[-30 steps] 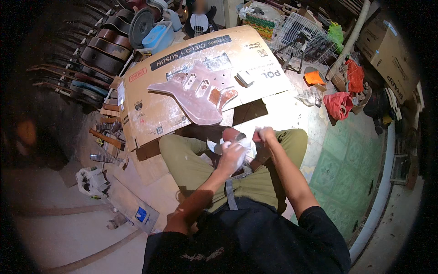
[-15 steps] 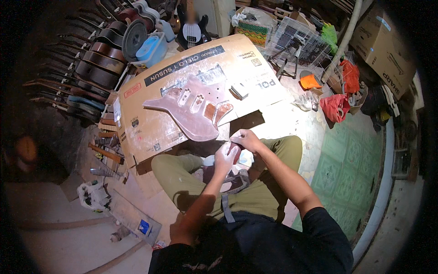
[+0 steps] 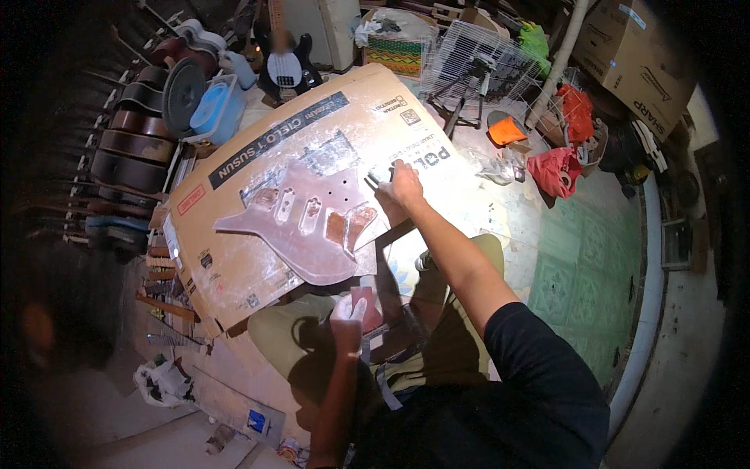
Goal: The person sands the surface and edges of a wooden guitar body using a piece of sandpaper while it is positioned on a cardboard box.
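My left hand [image 3: 346, 319] is closed on a folded reddish-brown piece of sandpaper [image 3: 366, 305], low over my lap. My right hand [image 3: 406, 186] reaches forward over the cardboard, its fingers closing round a small sanding block [image 3: 380, 175] that they partly hide. Between the two hands and to their left, a dusty pinkish electric guitar body [image 3: 301, 223] lies flat, with routed cavities and bare brown wood patches. Under it is a large flattened cardboard sheet [image 3: 226, 270], smeared with white dust.
Several guitars [image 3: 129, 144] are racked along the left. A blue plastic tub [image 3: 215, 109] and a dark electric guitar [image 3: 285, 70] stand behind the cardboard. Far right are a wire cage [image 3: 469, 62], a small tripod [image 3: 473, 86] and a red bag [image 3: 555, 172].
My hands have parted. The right one has gone forward from the sandpaper to the block on the cardboard; the left has drawn back leftward with the sandpaper. The whole view has shifted.
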The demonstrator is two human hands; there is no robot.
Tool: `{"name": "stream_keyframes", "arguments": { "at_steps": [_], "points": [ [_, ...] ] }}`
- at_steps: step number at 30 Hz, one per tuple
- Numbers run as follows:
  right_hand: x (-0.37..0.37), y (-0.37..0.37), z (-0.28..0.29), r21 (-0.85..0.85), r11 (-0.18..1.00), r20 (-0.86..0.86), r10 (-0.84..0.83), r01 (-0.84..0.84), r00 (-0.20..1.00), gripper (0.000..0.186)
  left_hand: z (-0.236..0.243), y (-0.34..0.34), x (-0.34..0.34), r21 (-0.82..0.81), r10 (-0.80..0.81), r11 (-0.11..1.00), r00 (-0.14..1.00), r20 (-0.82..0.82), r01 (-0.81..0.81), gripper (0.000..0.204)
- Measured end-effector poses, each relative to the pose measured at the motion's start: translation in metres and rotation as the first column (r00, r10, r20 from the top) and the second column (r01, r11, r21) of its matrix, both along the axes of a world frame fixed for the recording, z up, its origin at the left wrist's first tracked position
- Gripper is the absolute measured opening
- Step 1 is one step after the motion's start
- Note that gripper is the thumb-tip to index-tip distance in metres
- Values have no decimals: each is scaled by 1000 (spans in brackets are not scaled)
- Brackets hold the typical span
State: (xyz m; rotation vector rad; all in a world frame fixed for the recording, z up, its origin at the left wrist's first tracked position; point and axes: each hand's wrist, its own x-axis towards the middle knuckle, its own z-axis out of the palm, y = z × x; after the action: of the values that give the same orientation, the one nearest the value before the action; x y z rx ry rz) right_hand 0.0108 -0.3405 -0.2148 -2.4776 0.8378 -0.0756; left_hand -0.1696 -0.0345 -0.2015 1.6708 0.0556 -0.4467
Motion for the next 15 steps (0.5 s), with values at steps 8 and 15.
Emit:
{"name": "stream_keyframes", "arguments": {
  "at_steps": [8,15],
  "points": [
    [-54,-12,-3,-64,990,-96,121,-128,988,49,11,-16,4,90,-154,983,987,-47,158,23],
    [-184,-7,-30,866,433,-301,51,251,952,33,-18,-8,-15,-78,-153,986,983,-102,145,25]
  ]
}}
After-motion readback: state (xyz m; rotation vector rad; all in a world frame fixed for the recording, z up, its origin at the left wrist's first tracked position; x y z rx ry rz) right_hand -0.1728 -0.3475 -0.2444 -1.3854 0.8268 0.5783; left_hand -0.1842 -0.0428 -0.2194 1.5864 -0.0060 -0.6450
